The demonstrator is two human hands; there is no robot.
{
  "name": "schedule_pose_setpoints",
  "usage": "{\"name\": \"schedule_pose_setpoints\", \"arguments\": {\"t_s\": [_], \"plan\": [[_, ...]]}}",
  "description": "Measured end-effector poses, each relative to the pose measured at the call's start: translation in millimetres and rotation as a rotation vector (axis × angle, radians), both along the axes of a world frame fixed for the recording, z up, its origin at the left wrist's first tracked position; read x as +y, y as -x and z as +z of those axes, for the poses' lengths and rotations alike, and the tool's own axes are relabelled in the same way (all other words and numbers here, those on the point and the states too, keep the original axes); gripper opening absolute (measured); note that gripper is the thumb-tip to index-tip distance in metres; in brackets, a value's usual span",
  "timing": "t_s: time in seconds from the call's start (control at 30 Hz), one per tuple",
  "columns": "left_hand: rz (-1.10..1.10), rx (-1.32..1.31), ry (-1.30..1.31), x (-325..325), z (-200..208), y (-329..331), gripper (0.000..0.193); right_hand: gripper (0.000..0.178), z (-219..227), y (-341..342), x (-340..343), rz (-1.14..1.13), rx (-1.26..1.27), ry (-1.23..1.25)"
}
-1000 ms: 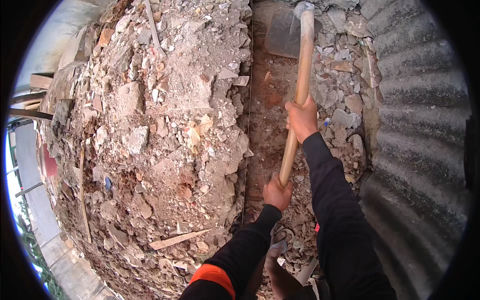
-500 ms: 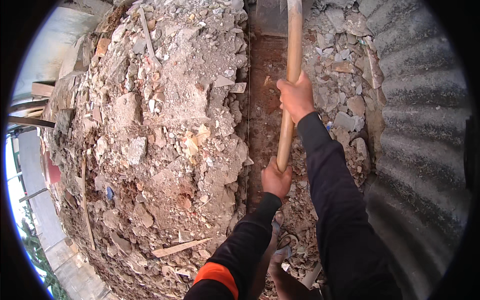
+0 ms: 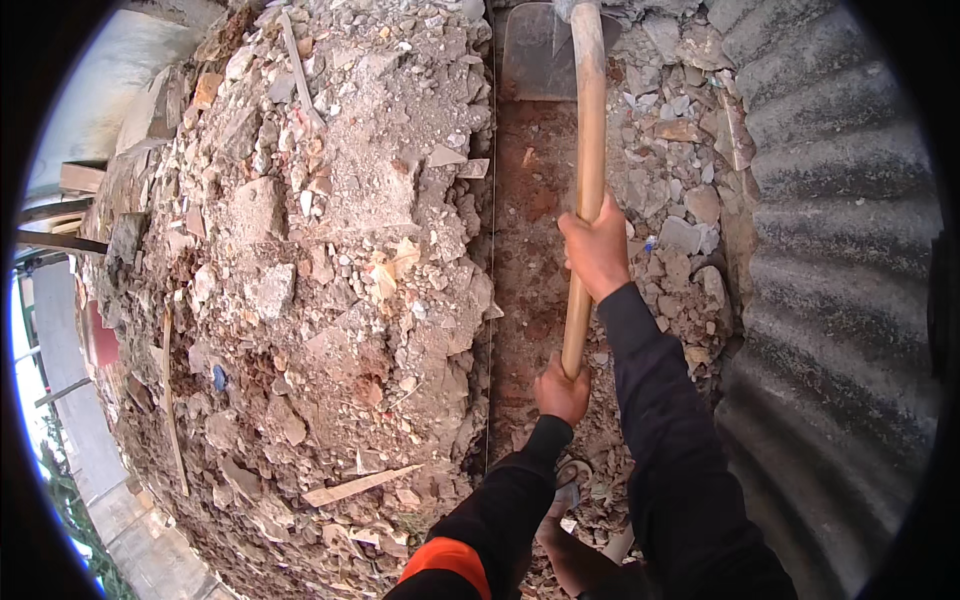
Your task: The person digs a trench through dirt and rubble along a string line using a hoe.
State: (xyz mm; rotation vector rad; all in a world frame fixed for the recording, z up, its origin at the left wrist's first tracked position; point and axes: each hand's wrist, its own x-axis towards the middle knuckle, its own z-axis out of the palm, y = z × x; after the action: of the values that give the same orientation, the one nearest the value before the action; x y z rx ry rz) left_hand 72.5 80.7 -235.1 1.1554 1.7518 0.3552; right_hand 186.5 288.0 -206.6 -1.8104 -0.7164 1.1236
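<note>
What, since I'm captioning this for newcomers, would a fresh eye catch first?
The long wooden-handled hoe at upper centre, held by the right hand, nearer the blade, and the left hand below. A rubble heap spreads across the left; grey corrugated sheeting lines the right.

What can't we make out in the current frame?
All in the head view:
Hoe head: its top is cut off by the upper picture edge.
Handle: lower end hidden inside the left hand; another stretch covered by the right hand.
Foot: partly hidden behind the left sleeve.
Blue scrap: too small to identify.
</note>
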Motion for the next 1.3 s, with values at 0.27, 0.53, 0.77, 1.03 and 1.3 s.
{"name": "schedule_pose_setpoints", "arguments": {"t_s": [0.27, 0.53, 0.77, 1.03, 1.3], "plan": [[-0.087, 0.024, -0.233, 90, 0, -3, 0.021, 0.027, 20, -20, 56, -0.156, 0.128, -0.127], [-0.125, 0.129, -0.082, 37, 57, 32, 0.021, 0.031, 81, 12, -12, -0.268, 0.212, -0.047], [-0.019, -0.06, 0.014, 53, 52, 13, 0.019, 0.029, 36, -1, 25, -0.102, 0.18, 0.108], [-0.235, 0.086, -0.136, -45, 83, 52, 0.032, 0.026, 109, 17, -86, -0.257, 0.184, -0.047], [0.016, 0.013, 0.078, 5, 72, 15, 0.022, 0.029, 31, 8, -15, -0.044, 0.275, 0.124]]}}
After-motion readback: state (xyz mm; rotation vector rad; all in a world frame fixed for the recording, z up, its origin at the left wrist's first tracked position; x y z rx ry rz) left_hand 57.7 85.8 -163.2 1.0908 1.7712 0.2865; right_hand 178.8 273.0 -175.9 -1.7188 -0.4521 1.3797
